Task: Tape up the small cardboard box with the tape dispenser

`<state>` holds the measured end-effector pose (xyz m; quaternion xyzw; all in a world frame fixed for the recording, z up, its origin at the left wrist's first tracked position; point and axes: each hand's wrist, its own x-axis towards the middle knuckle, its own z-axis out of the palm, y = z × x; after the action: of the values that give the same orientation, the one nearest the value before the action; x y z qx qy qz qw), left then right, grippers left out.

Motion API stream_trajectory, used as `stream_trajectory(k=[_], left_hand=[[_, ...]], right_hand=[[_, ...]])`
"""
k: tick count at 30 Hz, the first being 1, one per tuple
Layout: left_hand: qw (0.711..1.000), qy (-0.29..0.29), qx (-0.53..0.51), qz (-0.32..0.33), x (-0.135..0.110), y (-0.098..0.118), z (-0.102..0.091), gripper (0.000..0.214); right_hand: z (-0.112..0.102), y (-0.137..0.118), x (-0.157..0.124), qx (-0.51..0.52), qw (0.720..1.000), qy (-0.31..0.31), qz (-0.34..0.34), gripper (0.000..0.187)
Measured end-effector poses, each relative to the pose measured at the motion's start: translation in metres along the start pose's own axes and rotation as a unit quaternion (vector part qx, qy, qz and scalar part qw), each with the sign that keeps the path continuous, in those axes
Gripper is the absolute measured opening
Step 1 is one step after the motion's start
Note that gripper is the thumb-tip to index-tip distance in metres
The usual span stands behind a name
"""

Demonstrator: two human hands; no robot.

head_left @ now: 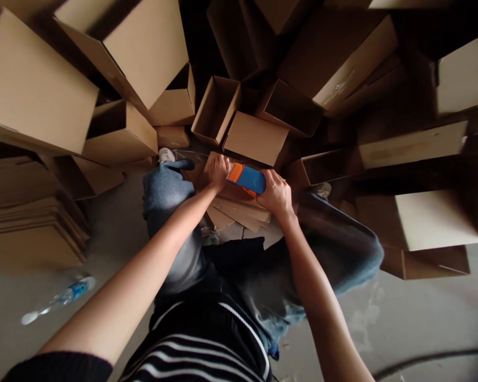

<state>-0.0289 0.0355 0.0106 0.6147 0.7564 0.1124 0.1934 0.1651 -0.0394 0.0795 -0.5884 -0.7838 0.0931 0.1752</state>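
A blue and orange tape dispenser [252, 179] is gripped at its right end by my right hand [276, 193], fingers wrapped round it. My left hand [219, 172] is at the dispenser's left end, its fingers curled and closed against a cardboard box [209, 163]; exactly where they grip is partly hidden. Beneath the dispenser, between my legs, lie several flat cardboard pieces [239, 210]. Just beyond my hands stands a small box [256, 138] with a plain side facing me.
Open cardboard boxes surround me, such as a narrow one [216, 110] ahead and a large one [438, 220] at right. Flattened cardboard [32, 244] is stacked at left. A plastic bottle [74, 291] lies on the floor; a dark cable [434, 355] runs along the lower right.
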Motion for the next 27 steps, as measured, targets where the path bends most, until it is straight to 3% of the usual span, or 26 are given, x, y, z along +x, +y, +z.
stream_trajectory(k=[16, 27], left_hand=[[0.996, 0.059, 0.001, 0.066, 0.015, -0.017, 0.028, 0.025], [0.996, 0.054, -0.013, 0.066, 0.016, -0.017, 0.026, 0.021]], right_hand=[[-0.001, 0.000, 0.001, -0.003, 1.000, -0.002, 0.002, 0.033], [-0.002, 0.001, 0.001, 0.014, 1.000, 0.000, 0.001, 0.036]])
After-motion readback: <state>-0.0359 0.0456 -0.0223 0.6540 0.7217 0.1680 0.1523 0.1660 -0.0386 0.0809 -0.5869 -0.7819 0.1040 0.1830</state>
